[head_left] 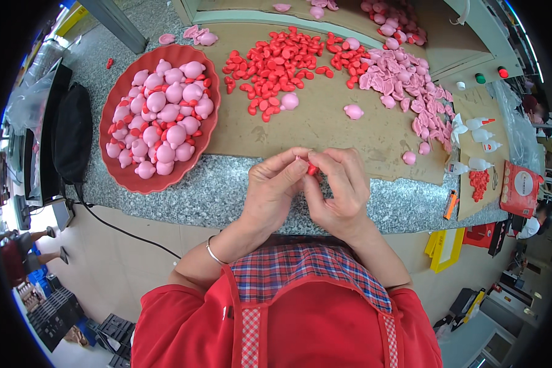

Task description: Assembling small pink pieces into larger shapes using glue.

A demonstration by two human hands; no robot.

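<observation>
My left hand (270, 193) and my right hand (340, 190) meet over the front edge of the speckled stone counter (221, 190). Between their fingertips they pinch a small red plastic piece (311, 169) with a bit of pink showing beside it. Which hand bears most of the piece I cannot tell. A pile of small red pieces (273, 64) lies on brown cardboard (325, 122) beyond my hands. Pink rounded shells (405, 76) are heaped to the right of them. A red oval tray (120, 175) at the left holds several joined pink and red figures (162, 116).
Small white glue bottles (478, 132) lie at the right of the cardboard, beside a red packet (521, 190) and an orange cutter (451, 203). A black bag (73, 132) hangs at the counter's left end. Red and green buttons (490, 75) sit on a grey box behind.
</observation>
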